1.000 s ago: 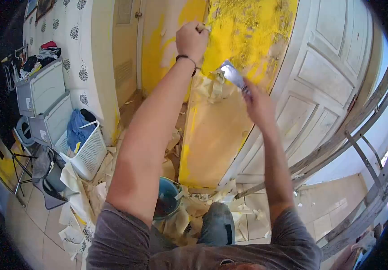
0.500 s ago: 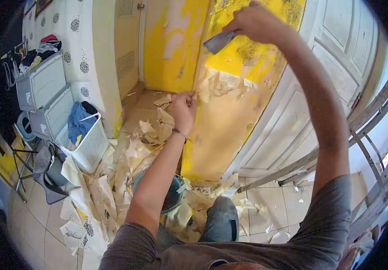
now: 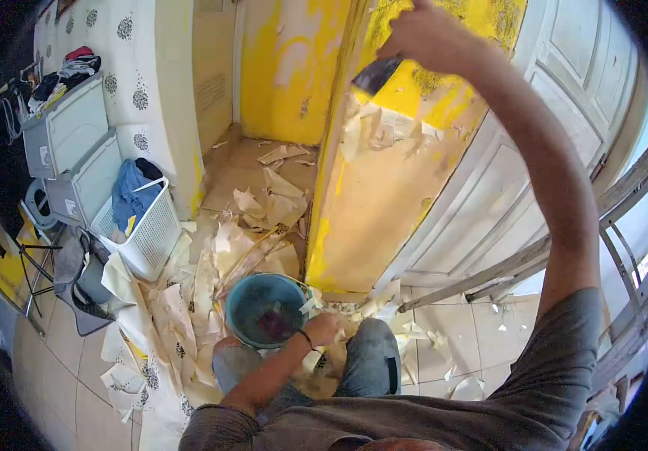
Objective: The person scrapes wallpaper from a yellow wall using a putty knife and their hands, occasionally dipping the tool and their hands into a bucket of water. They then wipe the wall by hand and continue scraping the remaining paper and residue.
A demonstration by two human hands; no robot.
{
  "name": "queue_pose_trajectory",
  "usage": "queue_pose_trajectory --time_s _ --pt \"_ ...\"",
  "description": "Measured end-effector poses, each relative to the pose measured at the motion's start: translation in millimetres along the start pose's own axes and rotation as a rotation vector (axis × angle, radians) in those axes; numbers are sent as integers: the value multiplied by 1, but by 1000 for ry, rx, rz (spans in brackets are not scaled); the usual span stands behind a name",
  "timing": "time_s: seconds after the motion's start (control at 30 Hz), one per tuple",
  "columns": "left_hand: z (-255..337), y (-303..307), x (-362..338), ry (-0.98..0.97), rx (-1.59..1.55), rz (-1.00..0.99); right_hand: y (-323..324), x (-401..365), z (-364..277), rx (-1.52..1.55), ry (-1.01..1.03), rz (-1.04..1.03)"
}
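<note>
- Right hand (image 3: 430,36): I've got it raised at the upper part of the wall section (image 3: 373,214), closed around the scraper (image 3: 376,74).
- Scraper: dark blade out past the fingers, tilted down and to the left, in front of the yellow area. Can't tell if the blade touches the surface.
- Left hand (image 3: 324,329): I have it low, just beside the lower right rim of the bucket (image 3: 243,283), above the gap between the knees (image 3: 373,359). Fingers look curled; can't tell if they hold anything.
- Wall section: yellow with dark blotches up top, tan below, yellow along the lower left edge. Torn paper flaps (image 3: 384,129) cling where the two zones meet, below the blade.
- Bucket: blue-green, upright on the floor (image 3: 444,338), near the wall section's lower left corner. Reddish-purple patch inside, can't tell what.
- Peeled paper (image 3: 177,319): heaped on the floor left of the bucket, more scraps right of the knees.
- Left side: white basket (image 3: 142,244) with blue cloth (image 3: 130,194) in it, beside stacked grey bins (image 3: 79,139).
- Right side: white panelled door (image 3: 482,184), wooden ladder (image 3: 508,263) slanting in front of its lower part.
</note>
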State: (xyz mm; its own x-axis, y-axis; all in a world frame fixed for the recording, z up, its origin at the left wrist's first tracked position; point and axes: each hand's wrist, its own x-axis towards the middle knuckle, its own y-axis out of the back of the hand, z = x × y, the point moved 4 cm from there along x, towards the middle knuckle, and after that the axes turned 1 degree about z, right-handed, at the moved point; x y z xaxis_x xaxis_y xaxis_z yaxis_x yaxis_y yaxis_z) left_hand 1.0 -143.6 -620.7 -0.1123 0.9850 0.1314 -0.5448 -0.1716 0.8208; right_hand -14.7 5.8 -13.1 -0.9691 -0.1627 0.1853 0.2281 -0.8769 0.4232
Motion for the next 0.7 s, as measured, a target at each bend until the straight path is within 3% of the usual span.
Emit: queue_pose_trajectory --time_s 0.07,0.1,0.17,0.23,0.27,0.3,0.37,0.4,0.43,0.47,0.5,0.57,0.67,0.7 --pt "-24 -20 -10 -118 -86 89 -14 1 -42 -225 117 -55" --pt "-34 -6 -19 -74 -120 168 -22 3 -55 -124 109 -77" --pt "-49 55 -43 282 -112 352 -12 -5 -48 -83 111 -26" --pt "-72 111 -79 522 176 604 7 -14 -30 -99 60 59" --pt "-106 106 -97 689 358 638 10 -17 -14 -143 101 143" --pt "-147 96 -113 856 544 663 26 -17 -15 -165 44 18" --pt "-228 82 -137 1090 65 325 24 -17 -27 -178 -8 -117" --pt "-262 72 -143 1091 66 316 2 -17 -42 -174 45 -71" --pt "-294 54 -143 1066 10 155 -17 -16 -55 -173 94 -22" --pt "-308 43 -142 1035 -45 -3 -30 -14 -74 -125 116 -101" --pt "-274 64 -143 1014 -35 178 -36 -16 -86 -114 134 -72" --pt "-309 45 -155 1018 -5 189 -37 -19 -84 -109 138 -41" --pt "-284 64 -155 986 -138 199 -3 -41 -38 -163 20 10" --pt "-288 62 -163 906 -82 308 1 -50 -16 -119 -34 43"
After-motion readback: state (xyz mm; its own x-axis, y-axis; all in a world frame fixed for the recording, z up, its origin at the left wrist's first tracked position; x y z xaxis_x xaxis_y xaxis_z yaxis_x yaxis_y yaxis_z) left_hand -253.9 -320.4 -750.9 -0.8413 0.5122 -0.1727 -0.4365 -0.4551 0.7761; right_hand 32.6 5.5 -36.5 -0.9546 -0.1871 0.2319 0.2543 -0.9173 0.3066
